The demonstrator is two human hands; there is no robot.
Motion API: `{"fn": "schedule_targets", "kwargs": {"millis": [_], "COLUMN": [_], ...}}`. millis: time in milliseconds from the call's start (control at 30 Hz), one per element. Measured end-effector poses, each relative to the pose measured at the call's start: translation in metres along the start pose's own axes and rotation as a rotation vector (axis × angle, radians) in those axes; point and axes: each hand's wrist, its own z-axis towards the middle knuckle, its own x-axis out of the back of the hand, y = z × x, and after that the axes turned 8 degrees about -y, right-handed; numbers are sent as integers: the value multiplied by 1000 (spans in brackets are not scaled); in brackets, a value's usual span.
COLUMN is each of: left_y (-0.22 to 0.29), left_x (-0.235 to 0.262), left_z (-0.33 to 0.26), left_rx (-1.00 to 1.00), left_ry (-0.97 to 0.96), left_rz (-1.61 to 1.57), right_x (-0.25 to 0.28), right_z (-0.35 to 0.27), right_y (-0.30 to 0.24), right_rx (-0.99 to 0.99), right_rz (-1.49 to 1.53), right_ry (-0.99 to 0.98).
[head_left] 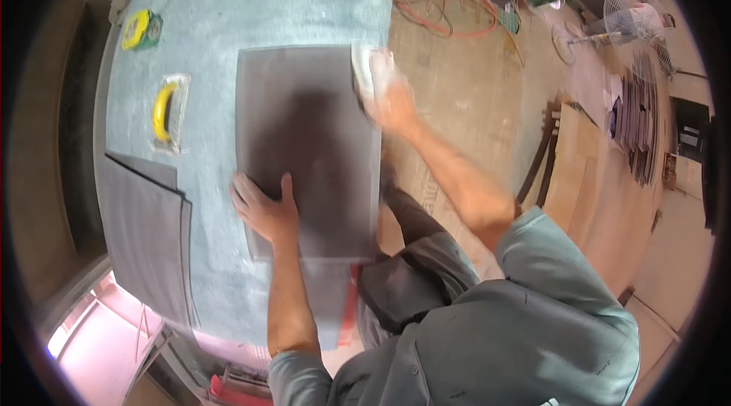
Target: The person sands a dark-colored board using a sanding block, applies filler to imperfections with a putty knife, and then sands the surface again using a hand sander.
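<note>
A dark brown-grey rectangular panel [327, 178] lies flat on the pale blue-grey work table, along its right edge. My left hand [266, 208] rests on the panel's left side, fingers stretched out and thumb apart, holding nothing. At the panel's upper right corner, my right hand [394, 101] is closed round a whitish hand sanding block [364, 71]. The block sits against the panel's edge; motion blurs it, and the fingers partly cover it. To the left of the panel lies a flat hand float [173, 113] with a curved yellow handle.
A yellow-green tape measure [138, 30] lies at the table's [205, 140] far left. More dark panels [148, 231] are stacked at the near left. Beyond the right side are an orange hose [457, 29] on the floor, a standing fan [628, 22] and stacked sheets [636, 128].
</note>
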Motion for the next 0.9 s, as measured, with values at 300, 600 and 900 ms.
{"fn": "schedule_targets", "kwargs": {"millis": [300,600,900], "left_y": [0,-4,-8], "left_x": [-24,-33,-35], "left_z": [-22,-40,-45], "left_rx": [6,-199,-160], "left_ry": [105,223,181], "left_rz": [18,114,138], "right_x": [-51,-59,-67], "right_z": [-368,-300,-477], "right_y": [-122,-80,-180], "right_rx": [-88,78,-72], "right_rz": [165,28,36], "right_ry": [-173,-28,-127]}}
